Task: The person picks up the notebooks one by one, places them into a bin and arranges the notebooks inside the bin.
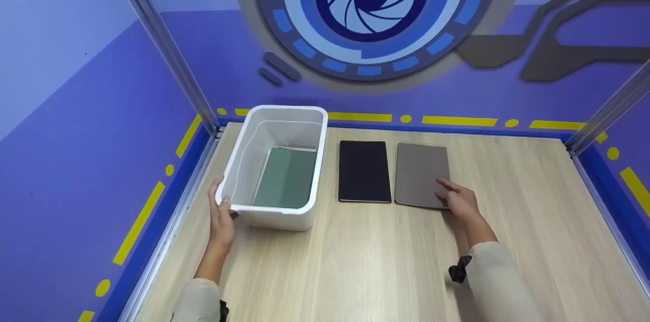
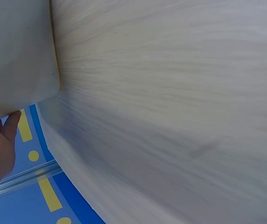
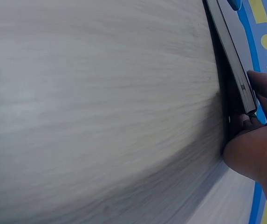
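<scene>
On the worktop, the fingers of the left hand grip the near-left corner of a white bin and those of the right hand pinch the near-right edge of a taupe notebook, a black notebook between, a green notebook inside the bin.

3 notebooks, 1 bin.

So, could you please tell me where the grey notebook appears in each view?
Head: the grey notebook is right of centre, the right hand at its near right corner.
Left wrist: not in it.
Right wrist: upper right, seen edge-on, in the hand.
Shared landmark: the table, in all three.
</scene>
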Tool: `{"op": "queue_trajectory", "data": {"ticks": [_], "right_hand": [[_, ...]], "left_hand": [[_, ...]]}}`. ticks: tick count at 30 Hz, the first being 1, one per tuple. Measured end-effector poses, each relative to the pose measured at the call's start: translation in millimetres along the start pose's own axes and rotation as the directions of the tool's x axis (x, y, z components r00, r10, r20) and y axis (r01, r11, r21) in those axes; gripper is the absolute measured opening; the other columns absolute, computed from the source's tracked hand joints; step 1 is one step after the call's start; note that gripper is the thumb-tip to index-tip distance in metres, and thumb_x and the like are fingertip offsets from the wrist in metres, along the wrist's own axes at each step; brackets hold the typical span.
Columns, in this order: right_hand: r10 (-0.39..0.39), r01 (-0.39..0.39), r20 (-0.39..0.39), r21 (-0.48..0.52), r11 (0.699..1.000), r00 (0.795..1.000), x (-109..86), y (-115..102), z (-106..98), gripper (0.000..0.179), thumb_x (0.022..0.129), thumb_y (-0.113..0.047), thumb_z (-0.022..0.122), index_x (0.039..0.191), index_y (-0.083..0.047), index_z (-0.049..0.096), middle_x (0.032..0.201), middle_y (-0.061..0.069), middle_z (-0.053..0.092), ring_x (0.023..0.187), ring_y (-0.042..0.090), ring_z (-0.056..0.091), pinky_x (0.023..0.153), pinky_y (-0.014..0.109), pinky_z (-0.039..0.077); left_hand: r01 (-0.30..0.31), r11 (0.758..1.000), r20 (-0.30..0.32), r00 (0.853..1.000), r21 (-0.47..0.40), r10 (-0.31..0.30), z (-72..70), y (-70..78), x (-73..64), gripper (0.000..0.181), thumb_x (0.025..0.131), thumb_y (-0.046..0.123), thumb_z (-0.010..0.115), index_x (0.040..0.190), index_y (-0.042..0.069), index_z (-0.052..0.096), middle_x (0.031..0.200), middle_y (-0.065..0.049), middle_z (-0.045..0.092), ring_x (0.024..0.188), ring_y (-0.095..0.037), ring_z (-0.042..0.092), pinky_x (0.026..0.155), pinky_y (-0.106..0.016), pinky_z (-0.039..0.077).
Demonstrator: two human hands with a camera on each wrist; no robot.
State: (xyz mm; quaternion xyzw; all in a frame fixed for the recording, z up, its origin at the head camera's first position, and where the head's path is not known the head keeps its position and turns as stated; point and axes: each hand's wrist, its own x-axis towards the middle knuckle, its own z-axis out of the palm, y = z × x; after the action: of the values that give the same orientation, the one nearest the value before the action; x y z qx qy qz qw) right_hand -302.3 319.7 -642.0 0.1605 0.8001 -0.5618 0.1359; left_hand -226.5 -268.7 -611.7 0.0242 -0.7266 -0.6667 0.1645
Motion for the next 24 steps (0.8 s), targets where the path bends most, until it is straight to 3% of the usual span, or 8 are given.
{"op": "queue_trajectory", "data": {"ticks": [9,14,24], "right_hand": [[0.008,-0.008,0.025,0.040,0.999,1.000,-4.7,1.0,3.1,0.059,0.108,-0.017,0.053,0.165,-0.013,0.040,0.179,0.012,0.019,0.168,0.034,0.014,0.133,0.050,0.024],[0.002,-0.002,0.006,0.035,0.999,1.000,-4.1,-0.2,3.4,0.059,0.107,-0.017,0.054,0.164,-0.013,0.041,0.179,0.012,0.021,0.169,0.034,0.011,0.134,0.050,0.020],[0.003,-0.003,0.004,0.032,0.999,1.000,-1.2,-1.0,2.1,0.059,0.108,-0.017,0.055,0.165,-0.013,0.041,0.179,0.012,0.020,0.168,0.034,0.010,0.135,0.050,0.019]], "left_hand": [[-0.031,0.999,-0.025,0.999,0.010,0.032,-1.8,-2.5,-3.3,0.057,0.111,0.018,0.030,0.166,0.010,0.022,0.158,-0.019,0.041,0.134,-0.015,0.051,0.108,-0.023,0.042],[-0.036,0.999,-0.020,0.999,0.025,0.036,-1.1,-2.8,-1.6,0.056,0.112,0.020,0.030,0.167,0.013,0.022,0.160,-0.019,0.040,0.135,-0.012,0.050,0.109,-0.022,0.040],[-0.061,0.998,-0.019,0.998,-0.013,0.061,-0.5,-2.6,1.2,0.056,0.111,0.017,0.032,0.166,0.009,0.024,0.156,-0.020,0.043,0.132,-0.020,0.054,0.105,-0.023,0.046]]}}
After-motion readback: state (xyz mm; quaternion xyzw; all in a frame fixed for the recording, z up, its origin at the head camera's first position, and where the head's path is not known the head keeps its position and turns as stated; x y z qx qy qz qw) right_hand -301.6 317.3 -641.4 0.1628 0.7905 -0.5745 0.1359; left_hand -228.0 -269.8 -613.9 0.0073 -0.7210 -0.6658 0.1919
